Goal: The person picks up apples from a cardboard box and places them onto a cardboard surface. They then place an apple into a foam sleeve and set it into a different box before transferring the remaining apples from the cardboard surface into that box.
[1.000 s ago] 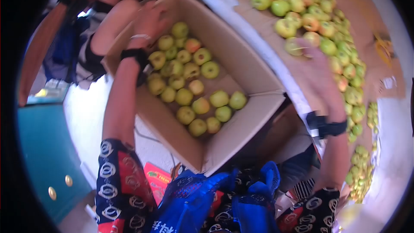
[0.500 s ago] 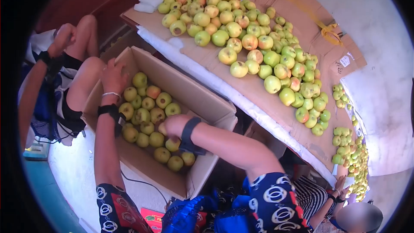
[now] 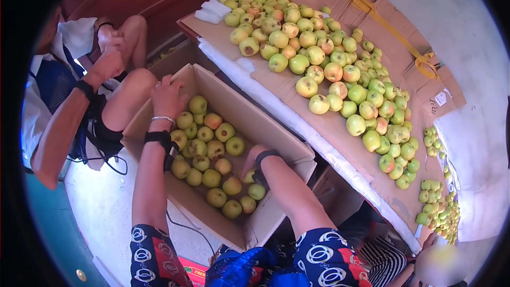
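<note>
A cardboard box point(image 3: 212, 220) holds several yellow-green apples point(image 3: 211, 178) in its bottom. My left hand point(image 3: 169, 100) grips the box's rim at its far left end, with the fingertips over the edge. Down inside the box, toward the right end, is my right hand point(image 3: 252, 160). Its fingers point downward around an apple point(image 3: 248, 176) that is partly covered by the hand. A dark band on the wrist hides some of that hand.
Beside the box, a cardboard-covered table point(image 3: 289, 95) bears a big heap of apples point(image 3: 340, 69). White foam sleeves point(image 3: 214, 10) lie at its corner. At left sits another person point(image 3: 79, 90) with hands together. A second person in stripes point(image 3: 383, 260) is at lower right.
My right hand has shifted toward the right end of the box and lower into it. My left hand stays on the rim. The whole view has shifted, so the scene sits further right and lower.
</note>
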`<state>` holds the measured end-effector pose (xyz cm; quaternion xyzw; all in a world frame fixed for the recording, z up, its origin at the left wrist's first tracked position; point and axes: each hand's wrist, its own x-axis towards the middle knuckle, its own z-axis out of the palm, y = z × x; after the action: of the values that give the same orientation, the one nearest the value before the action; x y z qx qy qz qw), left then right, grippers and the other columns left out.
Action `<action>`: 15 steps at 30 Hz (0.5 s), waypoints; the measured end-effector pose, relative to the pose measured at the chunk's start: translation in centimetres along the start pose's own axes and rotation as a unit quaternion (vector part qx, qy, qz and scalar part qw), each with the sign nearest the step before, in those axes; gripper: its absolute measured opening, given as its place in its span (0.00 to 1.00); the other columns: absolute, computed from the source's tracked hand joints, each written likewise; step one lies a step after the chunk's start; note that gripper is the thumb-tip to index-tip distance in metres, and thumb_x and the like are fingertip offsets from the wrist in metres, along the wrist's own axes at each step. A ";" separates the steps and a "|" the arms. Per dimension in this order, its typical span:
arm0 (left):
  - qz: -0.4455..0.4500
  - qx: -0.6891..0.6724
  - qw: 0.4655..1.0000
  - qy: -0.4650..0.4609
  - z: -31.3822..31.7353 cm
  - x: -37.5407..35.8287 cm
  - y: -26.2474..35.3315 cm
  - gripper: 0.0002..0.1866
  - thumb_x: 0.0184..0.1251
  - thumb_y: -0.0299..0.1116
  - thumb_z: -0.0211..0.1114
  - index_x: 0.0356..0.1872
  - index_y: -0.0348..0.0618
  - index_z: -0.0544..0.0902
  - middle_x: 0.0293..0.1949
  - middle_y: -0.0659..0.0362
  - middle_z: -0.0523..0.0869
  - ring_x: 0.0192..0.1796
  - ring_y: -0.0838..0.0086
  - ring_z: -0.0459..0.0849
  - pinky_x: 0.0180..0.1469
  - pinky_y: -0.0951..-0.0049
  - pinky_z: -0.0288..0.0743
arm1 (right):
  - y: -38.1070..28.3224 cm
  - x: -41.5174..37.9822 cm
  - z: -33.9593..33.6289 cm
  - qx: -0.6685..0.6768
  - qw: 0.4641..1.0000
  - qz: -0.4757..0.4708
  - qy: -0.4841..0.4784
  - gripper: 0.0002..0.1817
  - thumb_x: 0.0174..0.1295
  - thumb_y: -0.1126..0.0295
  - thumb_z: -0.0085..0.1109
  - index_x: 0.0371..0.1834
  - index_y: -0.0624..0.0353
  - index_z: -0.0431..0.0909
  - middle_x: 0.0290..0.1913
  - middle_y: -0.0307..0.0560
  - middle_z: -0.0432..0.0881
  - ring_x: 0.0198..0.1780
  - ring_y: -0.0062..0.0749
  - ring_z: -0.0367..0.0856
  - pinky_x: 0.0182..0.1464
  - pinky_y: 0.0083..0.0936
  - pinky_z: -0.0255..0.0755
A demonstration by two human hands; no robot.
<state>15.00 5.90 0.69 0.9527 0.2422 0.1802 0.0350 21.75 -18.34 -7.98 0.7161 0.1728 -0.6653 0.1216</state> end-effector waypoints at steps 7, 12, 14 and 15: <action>0.008 0.001 1.000 0.001 0.2 0.1 -0.1 0.17 0.42 0.36 0.70 0.38 0.52 0.81 0.51 0.57 0.72 0.51 0.59 0.73 0.51 0.59 0.66 | 1.8 0.4 -0.3 0.083 0.996 0.006 -0.021 0.37 0.34 0.49 0.72 0.49 0.59 0.76 0.54 0.53 0.74 0.52 0.40 0.73 0.53 0.32 0.67; 0.003 0.010 1.000 0.007 -0.4 0.0 0.5 0.16 0.43 0.35 0.69 0.38 0.52 0.81 0.50 0.56 0.72 0.49 0.58 0.74 0.50 0.59 0.66 | 2.6 0.5 -1.1 0.159 0.987 -0.031 -0.008 0.43 0.30 0.43 0.73 0.48 0.63 0.74 0.49 0.49 0.75 0.46 0.32 0.73 0.52 0.28 0.68; 0.012 0.014 1.000 0.016 0.2 0.2 -0.6 0.16 0.43 0.35 0.69 0.38 0.52 0.80 0.50 0.56 0.72 0.49 0.58 0.74 0.50 0.58 0.66 | 2.5 2.0 -1.4 0.210 0.974 -0.073 -0.031 0.42 0.26 0.45 0.77 0.43 0.65 0.76 0.40 0.48 0.80 0.37 0.29 0.76 0.46 0.26 0.72; 0.020 0.018 0.999 0.021 1.0 0.2 -0.6 0.16 0.43 0.34 0.69 0.38 0.52 0.80 0.50 0.56 0.73 0.49 0.57 0.74 0.51 0.58 0.66 | 2.8 2.7 -1.1 0.239 0.966 -0.102 0.001 0.42 0.25 0.45 0.77 0.42 0.66 0.77 0.40 0.48 0.80 0.37 0.31 0.76 0.45 0.27 0.73</action>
<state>15.24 6.58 -0.32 0.9539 0.2269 0.1961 0.0097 24.07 -20.19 -10.74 0.7038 0.0812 -0.6953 -0.1212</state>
